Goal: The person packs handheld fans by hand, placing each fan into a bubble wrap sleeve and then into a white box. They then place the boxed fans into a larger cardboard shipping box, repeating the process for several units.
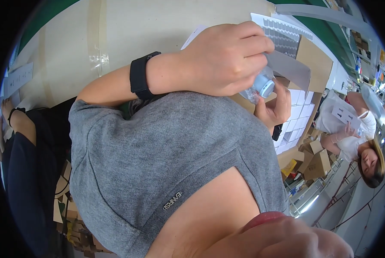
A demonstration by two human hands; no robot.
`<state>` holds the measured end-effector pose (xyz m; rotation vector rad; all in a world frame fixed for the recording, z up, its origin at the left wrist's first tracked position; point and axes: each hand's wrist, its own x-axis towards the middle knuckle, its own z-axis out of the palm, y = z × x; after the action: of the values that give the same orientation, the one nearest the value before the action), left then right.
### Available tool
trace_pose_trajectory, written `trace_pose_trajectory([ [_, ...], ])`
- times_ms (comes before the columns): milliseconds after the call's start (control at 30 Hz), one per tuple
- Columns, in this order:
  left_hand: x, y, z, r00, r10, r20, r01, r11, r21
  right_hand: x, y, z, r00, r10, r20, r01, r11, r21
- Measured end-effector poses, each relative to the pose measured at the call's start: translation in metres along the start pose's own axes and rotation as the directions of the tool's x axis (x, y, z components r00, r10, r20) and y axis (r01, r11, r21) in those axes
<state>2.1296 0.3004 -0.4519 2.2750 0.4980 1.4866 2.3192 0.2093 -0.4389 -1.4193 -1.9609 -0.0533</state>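
Note:
Both of my hands meet at the upper right around a small clear plastic bottle with a light blue cap (265,86). My left hand (233,58), with a black band on its wrist, reaches across from the left; its fingers curl over the bottle and hide much of it. Lower down, my right hand (275,107) pinches the bottle beside the cap with thumb and fingers. Just beyond them stands an open cardboard carton (315,62) holding several small white boxes (302,107). A grey flap rises behind the bottle.
A pale tabletop (136,26) with tape strips stretches across the top. Beside the carton lies a white sheet with a grey ribbed pattern (282,36). Another person (351,124) at the right holds a printed sheet; a second person (20,129) is at the left. Cardboard boxes (317,165) stand behind.

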Motion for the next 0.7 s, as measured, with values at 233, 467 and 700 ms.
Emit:
trace_pose_trajectory([
  [233, -0.011, -0.023, -0.001, 0.994, -0.058, 0.093, 0.076, 0.975, -0.207, 0.025, -0.005, 0.000, 0.986, 0.074, 0.149, -0.074, 0.997, -0.007],
  [467, -0.032, -0.054, -0.008, 0.733, -0.560, 0.386, 0.679, 0.567, -0.466, 0.073, 0.003, 0.002, 0.983, -0.168, 0.069, 0.145, 0.957, 0.252],
  [700, 0.001, -0.217, -0.078, 0.607, -0.475, -0.637, 0.668, 0.739, 0.085, 0.045, 0.049, -0.069, 0.785, 0.431, -0.445, -0.365, 0.902, 0.230],
])
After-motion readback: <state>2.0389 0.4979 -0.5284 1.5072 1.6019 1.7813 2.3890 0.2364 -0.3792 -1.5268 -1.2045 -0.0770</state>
